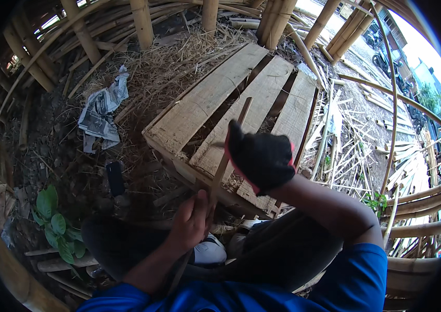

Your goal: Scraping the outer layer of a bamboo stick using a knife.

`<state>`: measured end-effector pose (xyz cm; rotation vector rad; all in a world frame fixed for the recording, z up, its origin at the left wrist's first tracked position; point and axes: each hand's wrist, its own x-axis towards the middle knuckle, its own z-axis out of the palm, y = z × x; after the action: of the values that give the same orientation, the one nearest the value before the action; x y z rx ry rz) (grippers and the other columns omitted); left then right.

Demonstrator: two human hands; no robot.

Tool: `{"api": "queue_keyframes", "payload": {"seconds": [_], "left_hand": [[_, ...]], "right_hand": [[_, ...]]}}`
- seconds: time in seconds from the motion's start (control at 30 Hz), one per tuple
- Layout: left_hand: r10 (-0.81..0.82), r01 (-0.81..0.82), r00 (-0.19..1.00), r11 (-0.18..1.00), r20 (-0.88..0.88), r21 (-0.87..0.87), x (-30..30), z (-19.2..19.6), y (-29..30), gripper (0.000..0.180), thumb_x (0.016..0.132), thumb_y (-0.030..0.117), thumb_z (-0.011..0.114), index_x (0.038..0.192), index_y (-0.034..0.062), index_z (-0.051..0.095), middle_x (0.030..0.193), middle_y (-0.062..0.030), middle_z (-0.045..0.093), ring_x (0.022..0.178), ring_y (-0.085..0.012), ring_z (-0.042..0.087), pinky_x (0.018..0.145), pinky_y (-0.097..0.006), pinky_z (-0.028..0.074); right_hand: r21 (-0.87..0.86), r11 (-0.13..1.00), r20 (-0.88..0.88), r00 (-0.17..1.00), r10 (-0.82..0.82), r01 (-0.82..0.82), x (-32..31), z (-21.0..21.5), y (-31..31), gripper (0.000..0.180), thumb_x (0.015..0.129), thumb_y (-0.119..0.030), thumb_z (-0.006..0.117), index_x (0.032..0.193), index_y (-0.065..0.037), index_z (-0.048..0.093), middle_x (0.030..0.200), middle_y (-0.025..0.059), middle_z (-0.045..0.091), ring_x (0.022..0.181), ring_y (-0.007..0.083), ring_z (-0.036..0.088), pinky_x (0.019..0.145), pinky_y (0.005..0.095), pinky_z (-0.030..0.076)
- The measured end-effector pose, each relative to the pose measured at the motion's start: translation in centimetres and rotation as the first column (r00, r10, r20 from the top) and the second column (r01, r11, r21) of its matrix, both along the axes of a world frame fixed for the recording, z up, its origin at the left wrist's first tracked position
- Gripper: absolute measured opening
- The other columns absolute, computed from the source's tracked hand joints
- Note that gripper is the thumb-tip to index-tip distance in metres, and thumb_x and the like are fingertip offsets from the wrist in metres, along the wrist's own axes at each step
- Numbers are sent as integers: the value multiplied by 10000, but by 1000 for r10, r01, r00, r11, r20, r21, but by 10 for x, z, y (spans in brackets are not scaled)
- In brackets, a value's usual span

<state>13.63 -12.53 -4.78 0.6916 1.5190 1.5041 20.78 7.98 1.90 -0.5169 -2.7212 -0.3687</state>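
Nearest, beyond my pale shoe (209, 251), my bare left hand (189, 222) was closed around the lower part of a thin strip (219, 178), which slanted up past the near edge of a slatted crate (199, 114). My gloved right hand (263, 156) was beside the strip farther up, one digit raised; I could not tell how far its fingers were closed, or on what. The step in hand appeared to be working the strip lengthwise; the next move, I judged, called for a firm left grip while the right followed the edge. Leftward, a dark phone (115, 178) and, beyond it, crumpled newspaper (102, 112) lay on the ground (62, 151); farther off stood bamboo posts (141, 23).
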Motion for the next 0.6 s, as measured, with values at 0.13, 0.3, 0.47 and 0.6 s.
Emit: {"api": "queue_keyframes", "payload": {"seconds": [0.13, 0.3, 0.47, 0.6], "left_hand": [[-38, 38, 999, 999, -31, -10, -6, 3, 3, 458, 1119, 392, 329, 934, 38, 554, 547, 2, 444, 399, -75, 397, 378, -251, 312], [-25, 24, 999, 997, -24, -75, -5, 15, 3, 477, 1122, 354, 345, 853, 24, 559, 616, 4, 471, 541, -75, 446, 520, -280, 362], [-35, 9, 985, 988, -168, -154, 4, 11, -3, 471, 1120, 353, 360, 861, 21, 571, 597, -1, 485, 554, -78, 482, 529, -299, 391], [-14, 10, 986, 1000, -166, -27, 1, 13, 3, 486, 1113, 413, 338, 890, 54, 577, 560, 13, 467, 432, -71, 431, 406, -249, 327]], "right_hand": [[-53, 998, 59, 998, 37, -33, 1, -13, 5, 554, 986, -410, 581, 1427, -89, 481, 492, 85, 551, 407, 286, 588, 362, 441, 403], [-35, 998, 36, 998, 55, -54, 7, -1, -7, 305, 988, -295, 535, 1155, -48, 603, 503, 50, 581, 428, 270, 618, 356, 436, 407], [-56, 984, 4, 986, -169, 169, -7, 6, 27, 395, 1025, -358, 460, 1293, -92, 576, 522, 92, 608, 442, 315, 628, 388, 453, 447], [-109, 986, 62, 991, -121, 128, 7, 5, 7, 418, 1065, -413, 383, 1207, -140, 667, 514, 132, 598, 441, 365, 612, 438, 512, 461]]}}
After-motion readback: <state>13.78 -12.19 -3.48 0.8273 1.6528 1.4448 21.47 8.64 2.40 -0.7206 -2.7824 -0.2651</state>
